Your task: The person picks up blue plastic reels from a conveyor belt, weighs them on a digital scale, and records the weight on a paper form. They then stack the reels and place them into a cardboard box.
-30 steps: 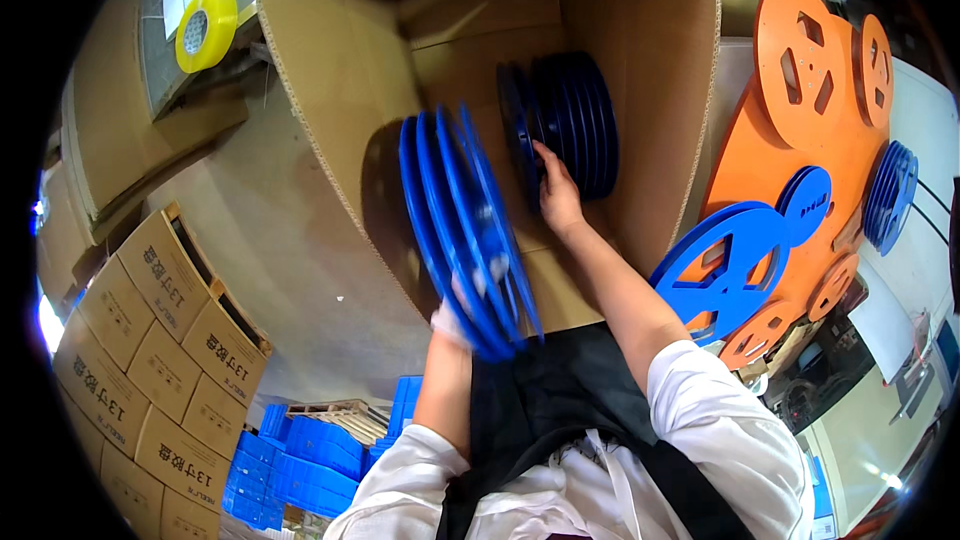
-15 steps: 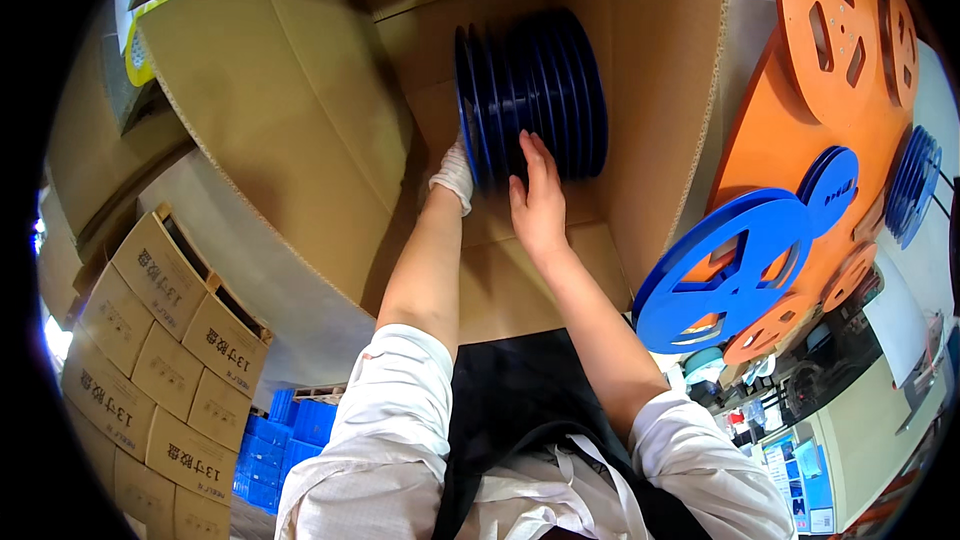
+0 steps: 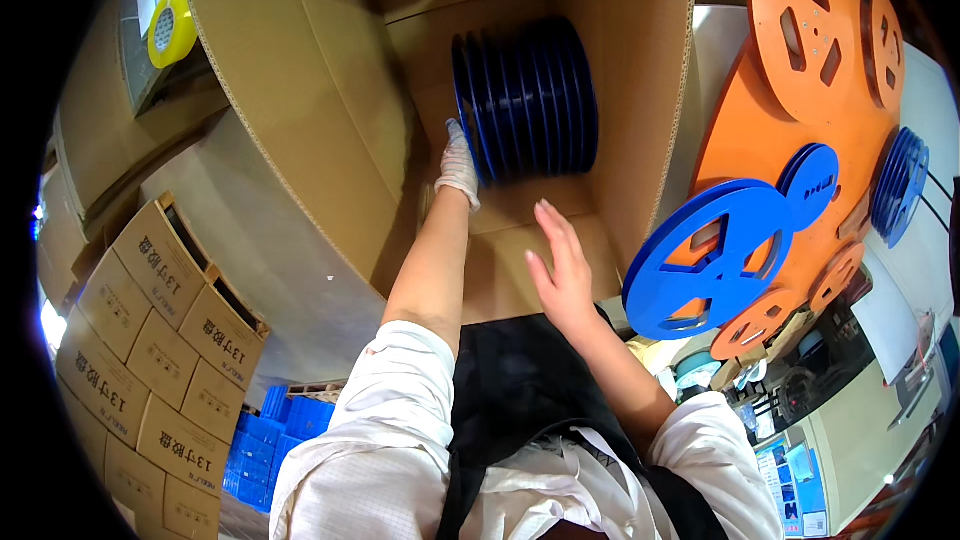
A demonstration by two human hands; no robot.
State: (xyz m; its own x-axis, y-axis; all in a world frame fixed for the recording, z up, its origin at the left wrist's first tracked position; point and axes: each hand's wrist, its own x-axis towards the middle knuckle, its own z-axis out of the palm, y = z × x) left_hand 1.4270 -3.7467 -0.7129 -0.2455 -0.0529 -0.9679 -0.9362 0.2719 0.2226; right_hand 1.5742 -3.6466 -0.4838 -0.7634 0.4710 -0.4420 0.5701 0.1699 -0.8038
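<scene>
A row of dark blue plastic reels stands on edge, side by side, inside a deep cardboard box. My left hand, in a thin white glove, lies against the outer face of the leftmost reel. Its fingers are stretched out; part of them is hard to make out against the dark reel. My bare right hand hovers over the near side of the box, apart from the reels. It holds nothing, and its fingers and thumb are spread.
To the right, a large orange disc carries smaller orange reels and a bright blue reel. Stacked printed cartons stand at the lower left, near blue crates. Yellow tape sits beyond the box's left flap.
My right hand has drawn back from the reels toward me. The left hand stays by the leftmost reel. The view has shifted slightly.
</scene>
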